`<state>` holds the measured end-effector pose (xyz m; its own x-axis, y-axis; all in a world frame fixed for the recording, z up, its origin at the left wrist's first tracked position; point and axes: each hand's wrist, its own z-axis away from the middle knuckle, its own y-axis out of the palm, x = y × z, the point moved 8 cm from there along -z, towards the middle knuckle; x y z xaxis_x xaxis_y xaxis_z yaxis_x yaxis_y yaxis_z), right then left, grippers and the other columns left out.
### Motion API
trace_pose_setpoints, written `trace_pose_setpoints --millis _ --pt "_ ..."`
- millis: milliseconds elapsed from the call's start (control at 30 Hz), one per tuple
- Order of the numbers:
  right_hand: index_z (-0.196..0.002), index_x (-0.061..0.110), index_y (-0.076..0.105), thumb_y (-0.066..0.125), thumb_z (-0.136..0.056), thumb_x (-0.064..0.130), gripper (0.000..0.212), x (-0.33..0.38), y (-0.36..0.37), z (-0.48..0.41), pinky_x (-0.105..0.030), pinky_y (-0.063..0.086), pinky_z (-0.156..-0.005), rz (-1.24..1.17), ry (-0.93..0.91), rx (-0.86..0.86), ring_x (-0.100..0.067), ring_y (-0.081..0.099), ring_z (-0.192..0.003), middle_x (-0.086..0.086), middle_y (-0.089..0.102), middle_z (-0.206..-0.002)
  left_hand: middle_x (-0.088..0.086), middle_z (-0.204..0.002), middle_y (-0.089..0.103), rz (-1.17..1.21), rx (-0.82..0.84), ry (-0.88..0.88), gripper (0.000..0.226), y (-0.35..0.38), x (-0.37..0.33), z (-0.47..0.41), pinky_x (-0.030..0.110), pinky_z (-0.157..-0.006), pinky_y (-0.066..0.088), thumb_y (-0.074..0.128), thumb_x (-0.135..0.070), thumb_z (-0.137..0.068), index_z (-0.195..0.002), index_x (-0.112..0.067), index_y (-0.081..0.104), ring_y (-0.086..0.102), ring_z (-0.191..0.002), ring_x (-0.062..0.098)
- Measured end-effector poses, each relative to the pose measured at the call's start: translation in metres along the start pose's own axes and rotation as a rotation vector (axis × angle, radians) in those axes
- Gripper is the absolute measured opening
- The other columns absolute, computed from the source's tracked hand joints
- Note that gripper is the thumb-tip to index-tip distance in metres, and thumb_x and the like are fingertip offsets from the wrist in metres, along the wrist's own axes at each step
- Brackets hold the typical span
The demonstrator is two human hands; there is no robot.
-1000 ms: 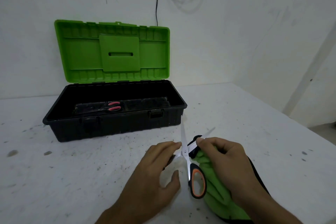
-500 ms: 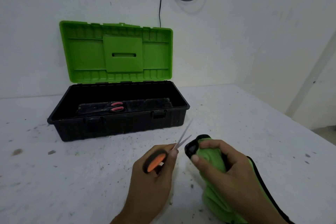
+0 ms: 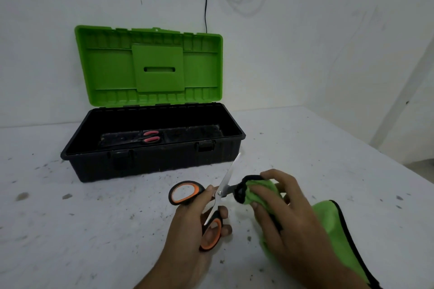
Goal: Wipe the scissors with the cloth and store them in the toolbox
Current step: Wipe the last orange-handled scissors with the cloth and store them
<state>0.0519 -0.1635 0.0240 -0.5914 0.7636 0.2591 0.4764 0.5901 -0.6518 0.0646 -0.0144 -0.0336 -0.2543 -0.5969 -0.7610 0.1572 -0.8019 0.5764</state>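
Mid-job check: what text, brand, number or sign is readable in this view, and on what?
No readable text anywhere.
toolbox lid: moulded plastic, no lettering.
orange-handled scissors: no brand legible.
green cloth: no tag showing.
red-handled scissors inside: too small to tell.

The scissors [image 3: 220, 191] were spread wide open, orange-and-black handles nearest, one bright blade angled up toward the toolbox [image 3: 164, 159], the other buried in the cloth [image 3: 328, 223]. That cloth was green with black edging, bunched tight round the blade, its tail trailing down to the right. The toolbox sat just beyond, black tub, green lid standing open.
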Motion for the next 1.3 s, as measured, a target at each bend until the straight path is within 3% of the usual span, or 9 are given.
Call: trace_pose_setpoints --millis 167,300,433,567,700,800,933,1067,1300 --pt "-0.106 0.010 0.063 0.052 -0.092 0.029 0.026 0.007 -0.003 -0.002 -0.042 0.050 -0.085 0.156 -0.013 -0.079 -0.024 0.054 -0.111 -0.011 0.058 -0.122 0.013 -0.064 0.057 0.083 0.066 -0.033 0.054 0.007 -0.002 0.002 0.027 -0.042 0.038 0.051 -0.052 -0.083 -0.053 -0.014 0.076 0.045 -0.043 0.015" --pt "-0.118 0.017 0.059 0.054 -0.093 0.019 0.026 0.032 0.014 0.003 -0.040 0.053 -0.084 0.172 -0.197 0.023 -0.024 0.055 -0.110 -0.010 0.062 -0.126 0.018 -0.069 0.071 -0.038 -0.043 0.016 0.058 0.001 0.001 -0.001 0.033 -0.057 0.048 0.050 -0.053 -0.088 -0.066 -0.007 0.078 0.060 -0.065 0.028" --pt "-0.116 0.008 0.070 0.064 -0.079 -0.002 0.040 0.033 0.012 0.000 -0.033 0.052 -0.079 0.287 -0.246 0.049 -0.026 0.052 -0.102 -0.012 0.062 -0.115 -0.002 -0.042 0.066 -0.223 -0.129 0.025 0.072 0.000 -0.002 0.004 0.034 -0.063 0.050 0.037 -0.053 -0.095 -0.042 -0.021 0.073 0.060 -0.056 0.021" --pt "-0.113 0.005 0.070 0.079 -0.060 -0.005 0.055 0.005 0.011 -0.003 -0.034 0.053 -0.068 0.399 -0.073 0.094 -0.026 0.051 -0.095 -0.011 0.060 -0.106 0.003 -0.049 0.066 -0.371 -0.206 0.047 0.062 -0.012 -0.006 -0.004 0.029 -0.054 0.048 0.033 -0.058 -0.093 -0.075 -0.011 0.068 0.055 -0.043 0.020" --pt "-0.112 0.006 0.070 0.082 -0.063 0.004 0.050 0.018 0.023 0.001 -0.033 0.054 -0.069 0.381 -0.095 0.103 -0.023 0.052 -0.095 -0.010 0.065 -0.103 -0.003 -0.044 0.066 -0.490 -0.245 0.121 0.061 -0.016 -0.009 -0.001 0.025 -0.054 0.046 0.029 -0.056 -0.094 -0.065 -0.016 0.065 0.059 -0.047 0.015" --pt "-0.113 0.004 0.068 0.062 -0.083 0.013 0.033 0.035 0.030 0.004 -0.034 0.054 -0.067 0.358 -0.162 0.054 -0.024 0.050 -0.097 -0.010 0.065 -0.105 -0.014 -0.033 0.058 -0.538 -0.293 0.181 0.056 -0.015 -0.014 0.003 0.018 -0.050 0.036 0.028 -0.051 -0.098 -0.059 -0.021 0.056 0.054 -0.052 0.007" --pt "-0.114 0.006 0.069 0.049 -0.083 0.015 0.038 0.023 0.026 0.006 -0.035 0.051 -0.070 0.433 -0.185 0.077 -0.024 0.048 -0.099 -0.009 0.066 -0.107 -0.005 -0.040 0.063 -0.516 -0.313 0.172 0.055 -0.019 -0.017 0.002 0.010 -0.036 0.042 0.032 -0.052 -0.096 -0.064 -0.018 0.060 0.058 -0.034 0.003" --pt "-0.112 0.009 0.072 0.064 -0.072 0.008 0.041 -0.004 0.016 0.008 -0.037 0.046 -0.072 0.493 -0.062 0.053 -0.026 0.048 -0.100 -0.008 0.066 -0.107 0.006 -0.058 0.070 -0.437 -0.294 0.166 0.056 -0.021 -0.016 -0.001 0.027 -0.054 0.050 0.035 -0.059 -0.090 -0.072 -0.018 0.068 0.064 -0.046 0.017" --pt "-0.119 0.008 0.067 0.065 -0.083 0.009 0.036 0.025 0.029 0.014 -0.039 0.044 -0.087 0.347 -0.150 0.008 -0.025 0.052 -0.111 -0.008 0.061 -0.116 -0.003 -0.046 0.068 -0.475 -0.311 0.245 0.058 -0.015 -0.017 0.005 0.022 -0.054 0.039 0.029 -0.059 -0.088 -0.058 -0.027 0.067 0.062 -0.047 0.008"
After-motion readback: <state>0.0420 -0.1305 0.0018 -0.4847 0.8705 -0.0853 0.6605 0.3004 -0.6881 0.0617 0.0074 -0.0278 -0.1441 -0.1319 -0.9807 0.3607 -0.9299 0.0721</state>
